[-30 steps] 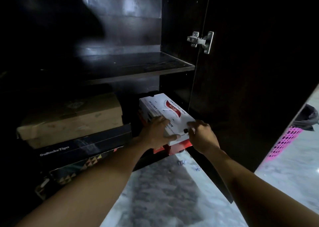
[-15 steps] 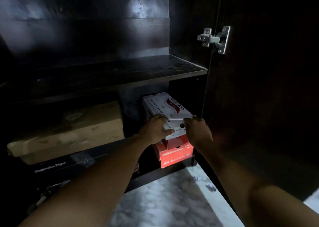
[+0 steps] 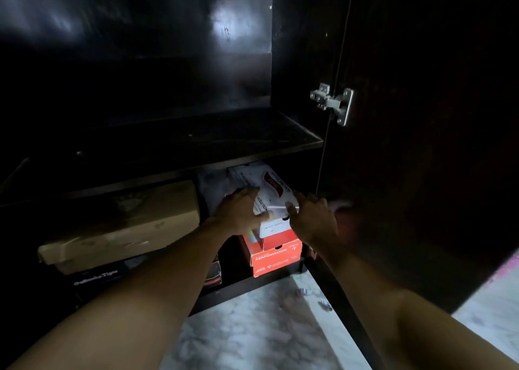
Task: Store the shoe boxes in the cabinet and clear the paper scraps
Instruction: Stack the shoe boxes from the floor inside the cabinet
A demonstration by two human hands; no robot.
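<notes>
Lower centre, the white shoe box [image 3: 264, 192] is lying atop the red box [image 3: 276, 254], long axis running into the cabinet [image 3: 297, 60]; left hand [image 3: 241, 215] and right hand [image 3: 314, 218], fingers spread, are pressing flat against it.

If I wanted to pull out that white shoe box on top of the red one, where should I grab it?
Probably by its two long sides near the front end, coming straight in from the open cabinet front. The white shoe box lies flat on the red-orange shoe box, narrow end facing out, with the cabinet's right wall close beside it. The left hand and right hand rest there.

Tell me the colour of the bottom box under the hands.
Orange-red box with white print, head view.
</notes>
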